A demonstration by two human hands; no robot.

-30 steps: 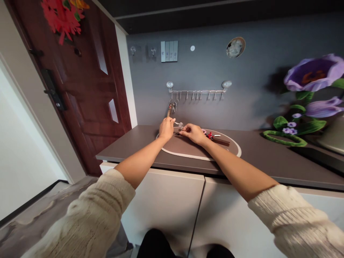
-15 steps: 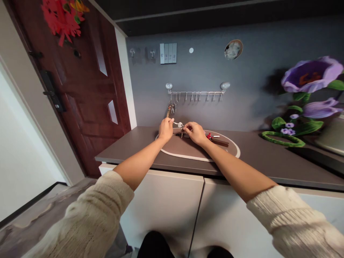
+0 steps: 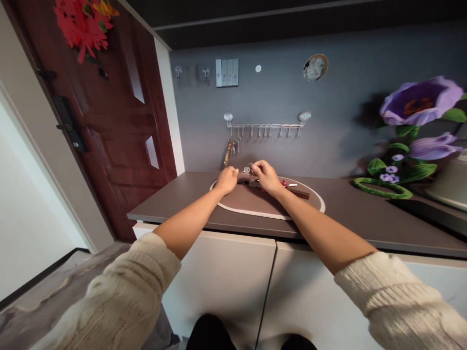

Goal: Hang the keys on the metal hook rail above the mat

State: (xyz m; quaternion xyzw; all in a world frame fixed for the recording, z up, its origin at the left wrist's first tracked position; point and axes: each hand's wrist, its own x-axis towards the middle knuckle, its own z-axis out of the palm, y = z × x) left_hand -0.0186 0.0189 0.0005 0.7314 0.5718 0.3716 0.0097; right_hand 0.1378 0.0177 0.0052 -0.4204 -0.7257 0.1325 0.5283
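Over the brown oval mat (image 3: 251,206) my two hands hold a small bunch of keys between them. My left hand (image 3: 227,180) pinches the end of a silver key (image 3: 246,170), whose round head points right. My right hand (image 3: 265,176) grips the key ring (image 3: 250,166) with thumb and forefinger. Below and behind my right hand lie a red item (image 3: 283,183) and a dark brown strip (image 3: 298,194) on the mat, partly hidden. On the wall, other keys (image 3: 233,147) and a brown charm (image 3: 227,154) hang from the left hooks of a clear hook rail (image 3: 266,126).
Purple artificial flowers (image 3: 419,104) with a green looped base (image 3: 383,188) stand on the counter (image 3: 346,214) at right. A dark red door (image 3: 124,121) is at left. Light switches (image 3: 227,73) sit on the wall above the rail. A dark cabinet (image 3: 292,29) overhangs.
My right hand has risen slightly with the key ring. My left hand has shifted a little right and down, so the hanging brown charm shows more fully.
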